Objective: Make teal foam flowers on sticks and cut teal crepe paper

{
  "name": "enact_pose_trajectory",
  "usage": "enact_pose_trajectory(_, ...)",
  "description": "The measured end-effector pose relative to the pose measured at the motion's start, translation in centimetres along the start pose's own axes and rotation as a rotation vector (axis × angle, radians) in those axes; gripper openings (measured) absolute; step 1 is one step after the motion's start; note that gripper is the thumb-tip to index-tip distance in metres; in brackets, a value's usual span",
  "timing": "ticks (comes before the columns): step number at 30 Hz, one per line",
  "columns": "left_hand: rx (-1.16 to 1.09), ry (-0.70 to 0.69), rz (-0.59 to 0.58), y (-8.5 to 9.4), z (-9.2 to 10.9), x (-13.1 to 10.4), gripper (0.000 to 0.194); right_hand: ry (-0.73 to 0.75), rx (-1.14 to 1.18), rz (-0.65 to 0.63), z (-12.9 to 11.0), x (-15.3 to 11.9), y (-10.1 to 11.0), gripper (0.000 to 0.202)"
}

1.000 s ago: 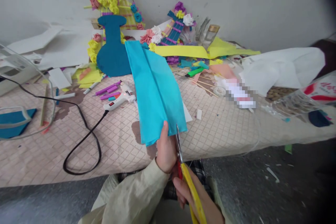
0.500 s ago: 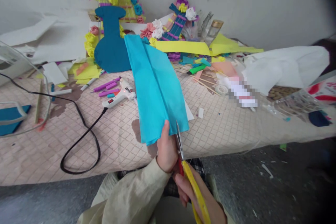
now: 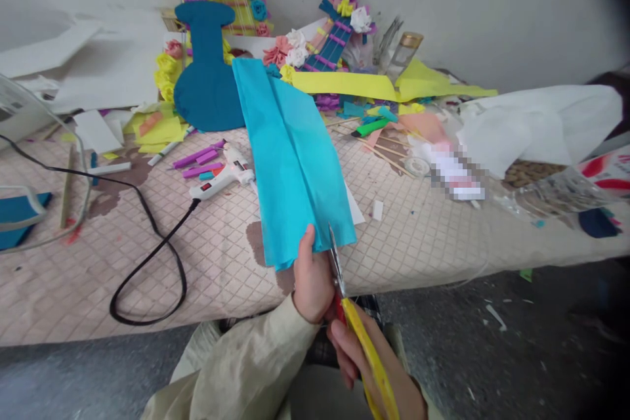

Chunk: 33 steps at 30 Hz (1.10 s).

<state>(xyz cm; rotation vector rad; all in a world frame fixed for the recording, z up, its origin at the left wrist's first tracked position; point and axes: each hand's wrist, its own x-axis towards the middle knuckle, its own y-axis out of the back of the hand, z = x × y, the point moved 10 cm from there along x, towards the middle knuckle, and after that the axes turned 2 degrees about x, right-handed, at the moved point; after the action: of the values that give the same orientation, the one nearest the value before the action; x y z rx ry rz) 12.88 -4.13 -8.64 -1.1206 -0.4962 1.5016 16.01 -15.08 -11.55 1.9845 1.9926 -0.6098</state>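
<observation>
A folded sheet of bright blue crepe paper (image 3: 290, 157) spreads from the table's near edge toward the back. My left hand (image 3: 312, 279) grips its near edge, thumb on top and the other fingers hidden underneath. Just right of that thumb, the metal blades of a pair of scissors (image 3: 336, 262) reach into the paper's near edge. My right hand (image 3: 367, 348) is closed around the scissors' handles, one yellow and one red.
A white glue gun (image 3: 224, 177) with a looping black cord (image 3: 180, 256) lies left of the paper. Behind stand a dark blue guitar-shaped cutout (image 3: 207, 79) and paper flowers (image 3: 290, 49). Yellow paper (image 3: 344, 84), a green marker (image 3: 371, 127) and thin sticks (image 3: 386, 156) lie to the right.
The view has shifted slightly. Both hands keep their hold on the paper and scissors, and the scissors have hardly moved in the paper's near edge.
</observation>
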Motion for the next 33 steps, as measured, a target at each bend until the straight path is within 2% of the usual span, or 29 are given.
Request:
enact_pose_trajectory(2, 0.025, -0.001, 0.019, 0.2, 0.0, 0.0, 0.045, -0.001, 0.003, -0.013, 0.1, 0.0, -0.2, 0.035)
enact_pose_trajectory(10, -0.022, 0.043, 0.017, 0.0, -0.2, -0.1, 0.043, -0.104, 0.072, 0.07, 0.4, -0.1, -0.3, 0.041)
enact_pose_trajectory(14, -0.029, 0.029, 0.012, -0.1, -0.1, -0.1, 0.04, -0.152, 0.081, 0.077, 1.3, 0.0, -0.3, 0.043)
enact_pose_trajectory(26, -0.019, 0.02, 0.117, 0.9, 0.1, -0.1, 0.039, -0.227, 0.082, 0.008, 2.7, 0.1, -0.5, 0.05)
enact_pose_trajectory(33, -0.043, 0.029, 0.143, 1.0, 0.1, -0.1, 0.038, -0.199, 0.107, 0.011, 2.6, 0.1, -0.5, 0.047)
